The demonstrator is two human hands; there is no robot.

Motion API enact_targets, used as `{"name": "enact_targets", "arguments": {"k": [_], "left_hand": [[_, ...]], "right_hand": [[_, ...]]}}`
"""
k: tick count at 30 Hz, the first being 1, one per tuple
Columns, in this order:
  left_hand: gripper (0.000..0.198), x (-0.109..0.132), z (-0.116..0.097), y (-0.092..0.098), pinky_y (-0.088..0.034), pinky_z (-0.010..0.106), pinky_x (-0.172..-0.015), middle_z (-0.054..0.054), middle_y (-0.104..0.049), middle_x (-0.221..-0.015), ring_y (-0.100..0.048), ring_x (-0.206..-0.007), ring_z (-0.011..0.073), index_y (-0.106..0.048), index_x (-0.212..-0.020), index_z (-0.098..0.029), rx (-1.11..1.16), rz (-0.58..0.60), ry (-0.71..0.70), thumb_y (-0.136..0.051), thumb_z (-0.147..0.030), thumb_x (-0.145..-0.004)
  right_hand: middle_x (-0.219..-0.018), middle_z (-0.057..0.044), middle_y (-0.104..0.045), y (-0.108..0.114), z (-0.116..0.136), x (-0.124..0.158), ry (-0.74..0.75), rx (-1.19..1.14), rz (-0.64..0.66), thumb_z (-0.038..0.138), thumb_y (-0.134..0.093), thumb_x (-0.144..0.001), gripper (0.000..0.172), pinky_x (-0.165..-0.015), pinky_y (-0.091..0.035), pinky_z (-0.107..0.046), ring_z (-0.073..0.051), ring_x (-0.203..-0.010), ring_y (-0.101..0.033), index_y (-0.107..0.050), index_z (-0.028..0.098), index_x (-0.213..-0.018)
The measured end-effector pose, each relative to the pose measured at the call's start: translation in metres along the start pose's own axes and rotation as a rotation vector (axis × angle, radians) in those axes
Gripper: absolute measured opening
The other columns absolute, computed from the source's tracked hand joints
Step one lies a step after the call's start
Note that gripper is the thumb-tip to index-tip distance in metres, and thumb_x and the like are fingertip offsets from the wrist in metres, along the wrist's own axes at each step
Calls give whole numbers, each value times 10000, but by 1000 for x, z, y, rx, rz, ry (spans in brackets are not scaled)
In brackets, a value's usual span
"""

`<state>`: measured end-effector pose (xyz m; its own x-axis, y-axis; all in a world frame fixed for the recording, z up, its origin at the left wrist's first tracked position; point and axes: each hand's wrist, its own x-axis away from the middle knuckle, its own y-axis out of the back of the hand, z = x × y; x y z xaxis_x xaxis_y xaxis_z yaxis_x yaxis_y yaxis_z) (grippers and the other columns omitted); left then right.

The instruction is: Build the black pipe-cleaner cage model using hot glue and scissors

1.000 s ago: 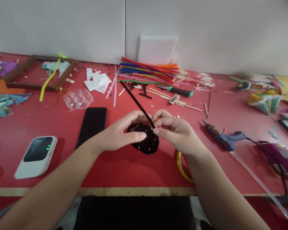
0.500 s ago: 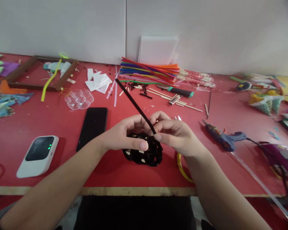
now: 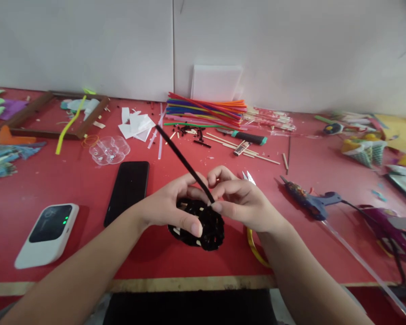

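Observation:
A small black woven piece with pale stick ends (image 3: 212,230) is held above the red table near its front edge. My left hand (image 3: 179,207) grips it from the left, thumb across its top and fingers behind. From its upper side a black pipe cleaner (image 3: 184,162) slants up to the left. My right hand (image 3: 240,196) pinches the lower end of that pipe cleaner between thumb and fingers, close against the woven piece. Partly under my right wrist lie scissors with a yellow handle (image 3: 255,248).
A black phone (image 3: 127,192) and a white device with green lights (image 3: 47,234) lie left. Colourful pipe cleaners (image 3: 206,110), a utility knife (image 3: 248,137) and thin sticks (image 3: 257,155) lie behind the hands. A glue gun (image 3: 311,198) rests right, beside a wooden frame's opposite side.
The camera view has tilted up slightly, so everything sits lower. The woven piece has turned a little in my left hand; my right hand still pinches the pipe cleaner.

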<state>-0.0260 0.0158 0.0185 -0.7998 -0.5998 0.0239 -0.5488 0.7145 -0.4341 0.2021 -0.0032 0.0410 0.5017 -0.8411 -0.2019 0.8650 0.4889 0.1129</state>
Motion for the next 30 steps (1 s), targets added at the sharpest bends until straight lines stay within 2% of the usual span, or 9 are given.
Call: {"name": "enact_targets", "arguments": {"k": [5,9,12,16,19,23,26,30], "left_hand": [[632,-1,2,-2,-544,263,-815,-44,-692,-881,-722,-847,150,-582,-1031,-239,-25,-28,-36,-1019,-235,-574],[664,-1,4,-3,-524,214,-714,-49,-700,-870,-706,-792,125,-569,-1039,-244,-39,-49,-39,-1012,-180,-549],[660,-1,3,-5,-517,193,-666,-34,-724,-896,-717,-780,118,-552,-1035,-237,-73,-78,-47,-1012,-203,-563],[652,0,3,-5,-573,238,-719,17,-768,-963,-765,-862,167,-531,-1022,-230,-110,-94,-58,-1013,-262,-584],[668,0,3,-6,-596,284,-750,39,-783,-975,-778,-884,205,-497,-1009,-234,-137,-146,-68,-1016,-286,-591],[687,-1,1,-11,-582,259,-690,12,-740,-925,-741,-786,166,-476,-989,-234,-208,-312,-122,-1023,-314,-582],[654,-1,1,-14,-590,260,-683,15,-721,-939,-729,-785,157,-485,-980,-230,-299,-400,-211,-1009,-331,-603],[606,0,2,-16,-603,268,-712,36,-713,-1011,-737,-868,177,-525,-1018,-228,-420,-429,-347,-987,-322,-637]], "right_hand": [[-1056,-36,-568,1,-1,0,7,4,5,352,-832,-891,108,-1073,-545,-411,-153,-990,-622,-818,252,-852],[-1060,-40,-593,3,-2,0,18,16,-8,349,-845,-879,82,-1068,-560,-420,-156,-991,-637,-833,270,-863],[-1104,-49,-620,5,-1,2,41,75,-44,343,-862,-864,52,-1093,-544,-436,-172,-1044,-649,-859,300,-893],[-1052,-71,-679,4,2,1,36,154,-94,412,-804,-916,130,-1022,-566,-423,-227,-1136,-647,-873,303,-903],[-1010,-48,-701,2,0,-2,27,132,-228,433,-804,-913,149,-951,-569,-374,-195,-1035,-675,-854,294,-932],[-865,0,-713,-2,-7,-5,20,121,-397,387,-842,-872,154,-814,-557,-301,-138,-829,-669,-771,253,-843],[-832,-6,-725,-5,-9,-5,16,150,-416,412,-830,-875,195,-767,-568,-300,-140,-779,-665,-745,241,-836],[-876,-16,-738,-9,-6,-3,-6,95,-385,454,-826,-874,236,-762,-593,-294,-144,-799,-684,-739,238,-911]]}}
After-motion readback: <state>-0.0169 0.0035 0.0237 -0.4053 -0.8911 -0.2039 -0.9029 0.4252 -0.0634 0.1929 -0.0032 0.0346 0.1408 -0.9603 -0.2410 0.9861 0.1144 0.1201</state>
